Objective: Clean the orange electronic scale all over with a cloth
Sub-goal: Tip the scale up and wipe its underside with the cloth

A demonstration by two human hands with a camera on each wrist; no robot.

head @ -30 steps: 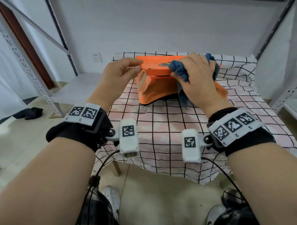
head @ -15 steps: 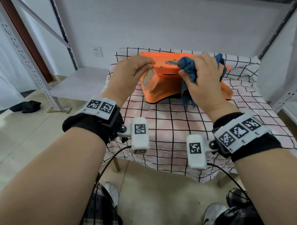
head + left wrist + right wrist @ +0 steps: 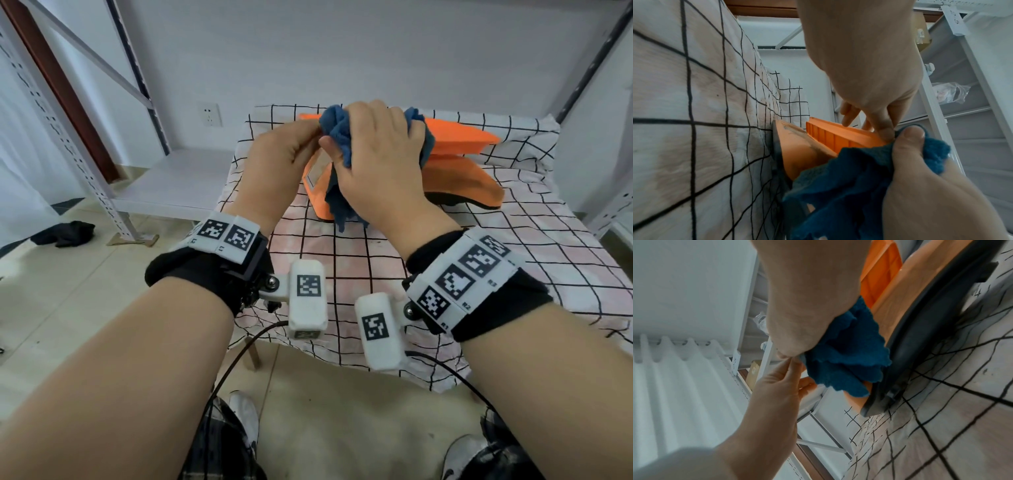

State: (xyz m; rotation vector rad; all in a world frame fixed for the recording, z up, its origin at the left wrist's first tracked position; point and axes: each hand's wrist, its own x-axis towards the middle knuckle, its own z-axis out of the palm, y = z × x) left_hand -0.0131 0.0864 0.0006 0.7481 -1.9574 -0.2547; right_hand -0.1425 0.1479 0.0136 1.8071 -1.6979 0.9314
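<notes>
The orange scale [image 3: 460, 138] stands at the back of the checked table, its platform above a sloped base with a black underside [image 3: 920, 337]. My right hand [image 3: 356, 132] grips a bunched blue cloth [image 3: 337, 126] and presses it onto the platform's front left corner; part of the cloth hangs over the display face. My left hand [image 3: 308, 137] pinches that same corner, thumb beside the cloth and fingers on the far side of the platform [image 3: 830, 134]. In the right wrist view the cloth [image 3: 849, 353] covers the scale's front.
A black-gridded tablecloth [image 3: 376, 260] covers the small table. A metal rack [image 3: 85, 144] with a low white shelf [image 3: 178, 181] stands to the left, and another rack post [image 3: 613, 212] to the right. A dark rag [image 3: 65, 233] lies on the floor.
My right hand has slid the cloth leftward along the platform's front edge to the left corner, up against my left hand, which keeps its hold there.
</notes>
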